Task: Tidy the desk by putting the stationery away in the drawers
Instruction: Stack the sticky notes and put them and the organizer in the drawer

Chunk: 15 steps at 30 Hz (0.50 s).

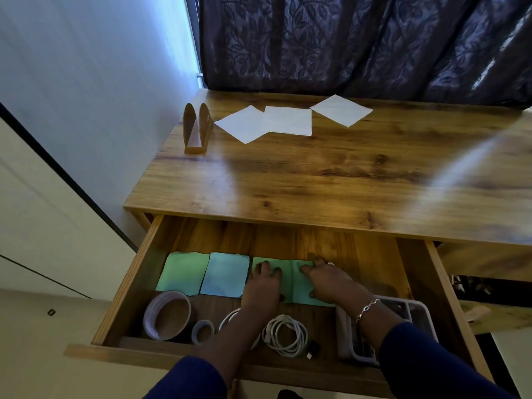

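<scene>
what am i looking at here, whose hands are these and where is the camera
There is no machine here: a person wears one camera on the head, looking down at their own two hands. The left hand and right hand lie on green paper inside the open drawer of a wooden desk; nothing is lifted. Beside it lie a blue pad and a green pad, with tape rolls, a white cable and a grey tray nearer the front. On the desk top sit three white sheets and a wooden holder.
</scene>
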Tool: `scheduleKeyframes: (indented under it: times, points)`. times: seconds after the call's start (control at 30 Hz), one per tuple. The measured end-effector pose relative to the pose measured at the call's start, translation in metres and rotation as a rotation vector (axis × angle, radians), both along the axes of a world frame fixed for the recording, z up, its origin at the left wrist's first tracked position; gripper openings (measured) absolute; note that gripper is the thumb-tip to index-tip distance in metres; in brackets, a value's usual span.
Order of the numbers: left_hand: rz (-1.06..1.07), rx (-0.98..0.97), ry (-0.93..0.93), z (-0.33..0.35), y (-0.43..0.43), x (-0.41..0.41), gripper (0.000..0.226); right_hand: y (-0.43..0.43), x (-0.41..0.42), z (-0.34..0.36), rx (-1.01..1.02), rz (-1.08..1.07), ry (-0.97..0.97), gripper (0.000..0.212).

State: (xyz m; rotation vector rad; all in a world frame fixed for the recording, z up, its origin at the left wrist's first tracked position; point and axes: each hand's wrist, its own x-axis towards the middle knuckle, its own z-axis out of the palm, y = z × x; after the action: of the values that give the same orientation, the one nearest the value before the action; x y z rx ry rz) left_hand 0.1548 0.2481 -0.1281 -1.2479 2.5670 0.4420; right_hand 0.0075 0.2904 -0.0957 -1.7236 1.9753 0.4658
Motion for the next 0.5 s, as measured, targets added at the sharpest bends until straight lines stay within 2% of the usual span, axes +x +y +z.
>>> scheduleKeyframes:
  times: [0.13, 0.23, 0.4, 0.5]
  points:
    - [0.005, -0.083, 0.068, 0.005, 0.000, 0.007, 0.057, 0.006, -0.005, 0.005, -0.141, -0.054, -0.040, 0.051]
    - [-0.083, -0.102, 0.036, 0.004, 0.000, 0.012, 0.055, 0.013, -0.009, 0.007, -0.182, -0.033, -0.019, 0.049]
    - [-0.174, -0.037, -0.074, -0.002, 0.000, 0.015, 0.052, 0.019, -0.008, 0.002, -0.040, 0.216, 0.018, 0.043]
    - [-0.175, -0.031, -0.088, -0.002, -0.001, 0.017, 0.052, 0.020, -0.015, -0.003, 0.017, 0.235, 0.018, 0.035]
